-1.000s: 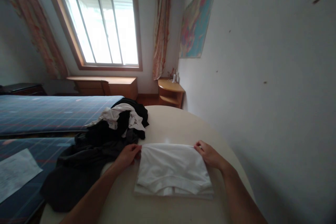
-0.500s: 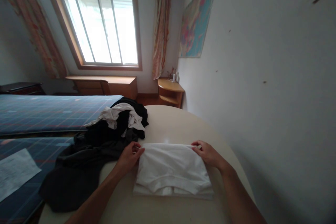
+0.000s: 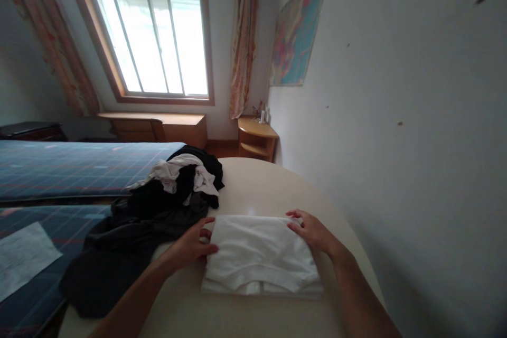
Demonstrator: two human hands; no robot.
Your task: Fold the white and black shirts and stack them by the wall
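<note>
A white T-shirt (image 3: 259,253), folded into a flat rectangle with its neckline toward me, lies on the round cream table (image 3: 273,182). At its left edge is my left hand (image 3: 193,245), open, with the index finger by the far left corner and the thumb on the side edge lower down. My right hand (image 3: 311,229) rests at the far right corner, fingers and thumb apart and touching the cloth. Just left of my left hand, a heap of dark clothes (image 3: 114,243) with a pale garment (image 3: 170,171) among them hangs over the table's edge.
Beds or mattresses with blue plaid covers (image 3: 83,169) stand to the left, a sheet of paper (image 3: 27,259) on the nearer one. The white wall (image 3: 396,179) runs close along the table's right side. A corner shelf (image 3: 257,129) and a desk (image 3: 182,121) stand beyond.
My left hand has slid nearer along the shirt's left edge, and its thumb and index finger have spread apart. My right hand has shifted slightly, its fingers opening a little at the corner.
</note>
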